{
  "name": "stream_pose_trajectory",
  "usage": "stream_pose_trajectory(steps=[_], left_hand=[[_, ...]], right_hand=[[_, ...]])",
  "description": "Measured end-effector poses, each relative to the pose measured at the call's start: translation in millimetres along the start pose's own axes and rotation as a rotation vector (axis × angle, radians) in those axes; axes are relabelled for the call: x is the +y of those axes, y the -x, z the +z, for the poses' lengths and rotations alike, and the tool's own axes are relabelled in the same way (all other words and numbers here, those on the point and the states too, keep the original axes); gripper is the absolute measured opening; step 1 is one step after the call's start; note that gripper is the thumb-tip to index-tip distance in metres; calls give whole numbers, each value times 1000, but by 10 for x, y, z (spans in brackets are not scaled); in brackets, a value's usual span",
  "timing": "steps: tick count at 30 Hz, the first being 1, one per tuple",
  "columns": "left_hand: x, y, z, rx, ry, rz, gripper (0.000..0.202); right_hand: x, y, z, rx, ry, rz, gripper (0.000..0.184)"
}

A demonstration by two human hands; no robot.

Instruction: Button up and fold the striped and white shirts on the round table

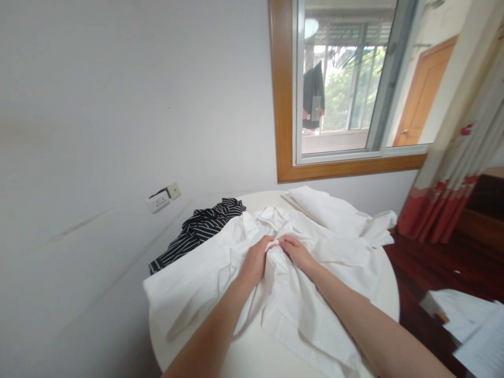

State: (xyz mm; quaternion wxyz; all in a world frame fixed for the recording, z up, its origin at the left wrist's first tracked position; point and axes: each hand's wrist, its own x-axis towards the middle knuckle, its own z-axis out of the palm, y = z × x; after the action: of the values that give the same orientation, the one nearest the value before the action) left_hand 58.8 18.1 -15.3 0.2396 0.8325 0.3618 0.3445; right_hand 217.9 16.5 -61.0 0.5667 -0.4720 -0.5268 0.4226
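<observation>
White garment [283,299] spread over a round table [244,359].
Striped cloth [207,223] at left is partly covered; left hand [256,257] and right hand [296,253] pinch a bunched garment fold between them, fingertips hard to make out.

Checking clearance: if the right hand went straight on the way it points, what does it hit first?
Right hand: most likely the white cloth bunched at its fingertips, then the left hand close beyond. Depth is hard to judge from this one view.
</observation>
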Motion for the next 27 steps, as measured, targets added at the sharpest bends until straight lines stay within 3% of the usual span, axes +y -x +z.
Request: stream_pose_trajectory(steps=[3,14,18,27], left_hand=[[-48,-2,22,1,-49,-53,25],[27,6,-4,-26,-59,4,23],[-15,3,15,-41,-109,-15,23],[-46,-12,9,-101,-136,125,23]], right_hand=[[13,3,13,-9,66,-33,29],[-126,74,9,-35,278,-100,45],[-146,92,16,-53,246,-103,38],[-126,118,-5,-41,127,-13,28]])
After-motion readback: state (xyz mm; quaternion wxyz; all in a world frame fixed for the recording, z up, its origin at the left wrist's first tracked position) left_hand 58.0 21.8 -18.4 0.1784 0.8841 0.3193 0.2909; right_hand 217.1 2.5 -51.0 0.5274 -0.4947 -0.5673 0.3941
